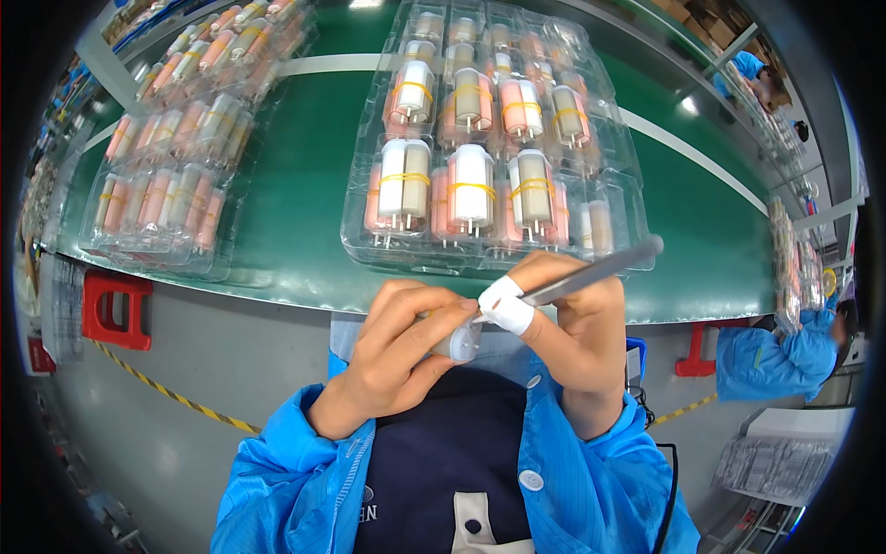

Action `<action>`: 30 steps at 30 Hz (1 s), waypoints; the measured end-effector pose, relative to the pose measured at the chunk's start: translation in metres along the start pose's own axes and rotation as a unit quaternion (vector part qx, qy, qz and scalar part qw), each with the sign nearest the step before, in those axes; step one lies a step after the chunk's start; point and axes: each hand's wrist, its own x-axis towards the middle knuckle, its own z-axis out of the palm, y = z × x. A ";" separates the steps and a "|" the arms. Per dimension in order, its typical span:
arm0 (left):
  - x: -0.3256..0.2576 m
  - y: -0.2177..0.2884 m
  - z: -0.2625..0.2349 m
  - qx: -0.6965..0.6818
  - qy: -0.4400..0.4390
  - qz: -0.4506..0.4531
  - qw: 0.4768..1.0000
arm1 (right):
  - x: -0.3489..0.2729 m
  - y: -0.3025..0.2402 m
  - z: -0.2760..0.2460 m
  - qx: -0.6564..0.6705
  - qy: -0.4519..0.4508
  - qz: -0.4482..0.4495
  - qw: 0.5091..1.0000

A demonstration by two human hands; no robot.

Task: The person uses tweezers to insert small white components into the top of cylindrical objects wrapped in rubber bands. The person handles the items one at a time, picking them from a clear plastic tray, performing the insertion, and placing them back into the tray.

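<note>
In front of my body, my left hand [397,346] is closed around a small cylinder [461,343] with a pale end facing right. Only that end shows; my fingers cover the rest. My right hand [577,319], with white tape on its thumb and a finger, grips grey tweezers [595,272]. Their thin tip points left and meets the cylinder's end, though I cannot tell if it touches. Beyond my hands, a clear plastic tray [355,242] on the green table holds bundles of white, grey and pink cylinders [404,185] tied with yellow bands.
More filled clear trays [152,235] stand on the left of the green table [295,175]. A red stool [117,309] is on the floor at left. At right, a person in blue [771,360] sits near another red stool [697,355]. A black cable [672,489] hangs by my right sleeve.
</note>
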 end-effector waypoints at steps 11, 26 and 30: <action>-0.001 0.003 0.004 -0.240 0.068 -0.124 0.960 | -0.017 0.007 0.009 0.230 0.116 0.000 0.966; 0.000 0.010 0.000 -0.511 0.010 -0.244 0.824 | -0.019 0.003 0.018 0.189 0.068 -0.051 0.978; 0.001 0.010 0.000 -0.525 0.008 -0.246 0.815 | -0.019 0.003 0.019 0.187 0.065 -0.050 0.979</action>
